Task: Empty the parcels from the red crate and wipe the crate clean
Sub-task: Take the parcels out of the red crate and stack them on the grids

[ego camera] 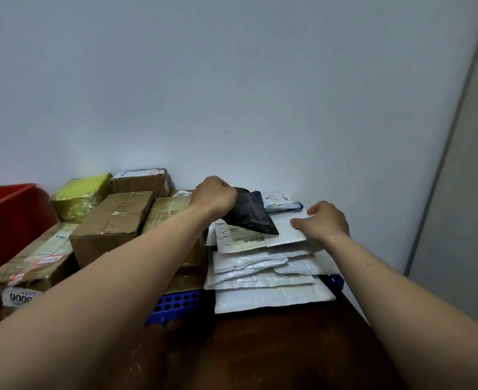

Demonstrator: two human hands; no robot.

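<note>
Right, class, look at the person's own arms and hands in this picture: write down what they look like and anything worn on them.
The left forearm and right forearm are bare for their whole visible length; no sleeve reaches into view. The left hand and right hand wear no gloves. No watch, bracelet or ring shows on the sides that face the camera.

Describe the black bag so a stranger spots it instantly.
Right of the brown cardboard boxes rises a stack of white padded envelopes. At its top, in the left hand's grip, is a black plastic mailer bag. It's the only dark parcel there.
</note>
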